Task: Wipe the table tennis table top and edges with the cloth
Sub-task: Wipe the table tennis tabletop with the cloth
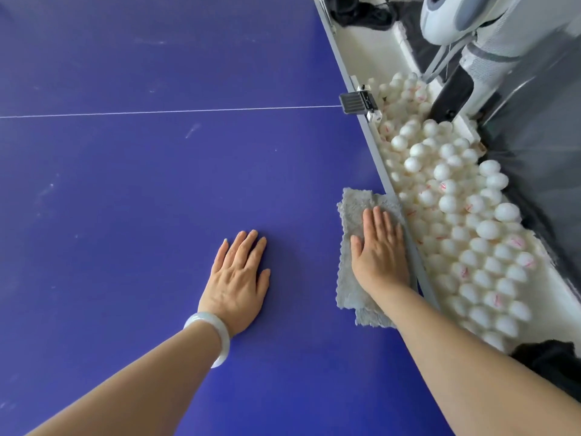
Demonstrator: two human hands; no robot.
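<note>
Cloth point(355, 247) is lying lengthwise along the table point(125, 184) edge, directly under the flat, open right hand point(379, 250) pressing it; left hand point(239, 278) is resting open beside it, gripping nothing.

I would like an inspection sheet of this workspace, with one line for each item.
Surface: blue table top, white line across, faint smudges.
Job's things: grey cloth lies flat by the right edge.
Clutter: black clamp on that edge.
Hands: left hand flat on the bare top; right hand flat on the cloth.
Cables: nothing clearly seen.
Surroundings: many white balls in a tray beside the edge; white machine behind them.
</note>
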